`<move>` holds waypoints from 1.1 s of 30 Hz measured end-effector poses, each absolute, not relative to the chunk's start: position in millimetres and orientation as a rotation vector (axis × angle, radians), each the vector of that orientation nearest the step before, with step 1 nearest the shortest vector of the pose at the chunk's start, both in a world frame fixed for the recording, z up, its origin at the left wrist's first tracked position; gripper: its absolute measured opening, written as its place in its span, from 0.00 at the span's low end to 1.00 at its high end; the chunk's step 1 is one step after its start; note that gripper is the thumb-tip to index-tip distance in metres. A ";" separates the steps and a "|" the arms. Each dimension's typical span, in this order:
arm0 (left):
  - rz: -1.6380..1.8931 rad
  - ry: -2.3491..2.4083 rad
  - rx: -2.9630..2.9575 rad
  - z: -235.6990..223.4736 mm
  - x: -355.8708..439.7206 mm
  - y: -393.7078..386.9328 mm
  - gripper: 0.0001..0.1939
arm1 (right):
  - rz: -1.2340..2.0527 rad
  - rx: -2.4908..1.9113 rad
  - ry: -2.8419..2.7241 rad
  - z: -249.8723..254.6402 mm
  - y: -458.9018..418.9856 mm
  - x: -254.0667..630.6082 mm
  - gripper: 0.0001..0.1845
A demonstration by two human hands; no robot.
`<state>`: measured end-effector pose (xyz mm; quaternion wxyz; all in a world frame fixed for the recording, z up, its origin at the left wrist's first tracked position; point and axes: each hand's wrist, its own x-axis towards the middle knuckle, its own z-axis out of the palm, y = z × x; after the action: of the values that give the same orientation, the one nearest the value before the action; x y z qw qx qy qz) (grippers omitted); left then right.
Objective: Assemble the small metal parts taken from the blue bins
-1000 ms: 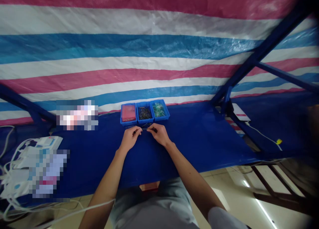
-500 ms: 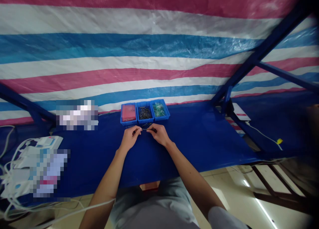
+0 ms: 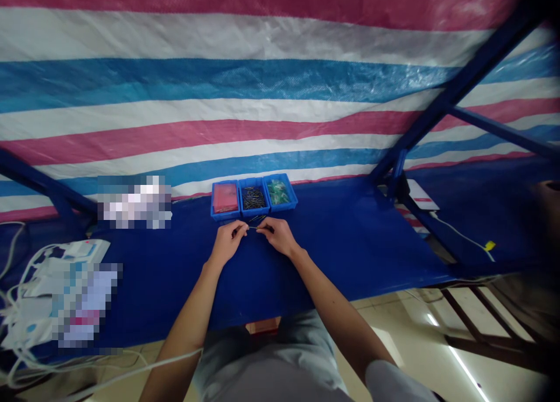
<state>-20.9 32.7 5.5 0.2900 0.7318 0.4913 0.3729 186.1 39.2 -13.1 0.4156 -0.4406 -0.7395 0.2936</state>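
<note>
My left hand (image 3: 228, 240) and my right hand (image 3: 279, 235) face each other low over the blue table, fingertips pinched. Between them runs a thin screw-like piece (image 3: 252, 227), one end in each pinch; its exact kind is too small to make out. Just beyond my fingers lie a few similar dark slim pieces (image 3: 257, 218) on the table. Behind these stand three blue bins side by side: the left bin (image 3: 226, 216) with flat pinkish-red packets, the middle bin (image 3: 255, 213) full of dark slim metal pieces, and the right bin (image 3: 283, 206) with green items in clear plastic.
White power strips and tangled cables (image 3: 44, 291) crowd the table's left side, beside blurred-out items. A white device (image 3: 421, 195) with a cable sits at the right, by a blue slanted frame post (image 3: 420, 130). A striped tarp (image 3: 262, 81) hangs behind the table.
Almost nothing differs. Both hands stay in the same place with the thin piece between them; only tiny fingertip shifts and a slight drift of the view show.
</note>
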 end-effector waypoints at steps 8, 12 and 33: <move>1.001 1.304 1.945 4.9 -21.3 33.0 0.16 | 0.717 -1.079 -1.919 -11.7 38.0 185.8 0.04; 1.002 1.307 1.943 4.9 -20.8 33.0 0.16 | 0.706 -1.062 -1.950 -10.5 36.3 184.7 0.05; 0.998 1.296 1.946 5.2 -21.6 33.1 0.15 | 0.710 -1.094 -1.859 -9.2 38.2 184.3 0.02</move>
<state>-21.6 33.1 5.2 0.2950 0.7314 0.4872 0.3751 184.3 38.2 -9.2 0.4216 -0.4369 -0.7423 0.2834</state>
